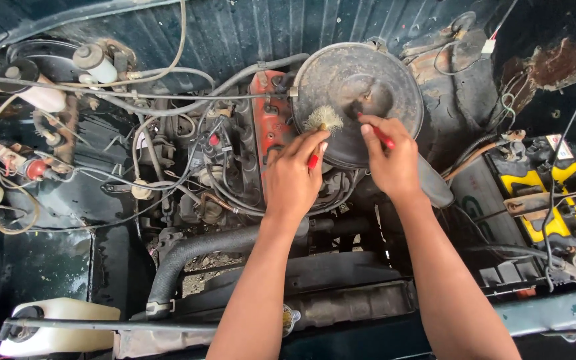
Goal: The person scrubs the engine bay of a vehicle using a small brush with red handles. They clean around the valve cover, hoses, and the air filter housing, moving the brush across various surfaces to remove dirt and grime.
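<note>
While we work over round air cleaner lid at middle of engine bay, left hand grips red-handled brush, bristles at lid's left rim; right hand closed on second red handle, its tip hidden against lid. Risk, we judge: loosened grit falling onto red engine cover and wiring beside it. Battery near right edge, partly cut off.

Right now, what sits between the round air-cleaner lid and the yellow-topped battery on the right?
In the head view, between the round lid and the battery lie the lid's dark snout, some cables and a black box.
</note>
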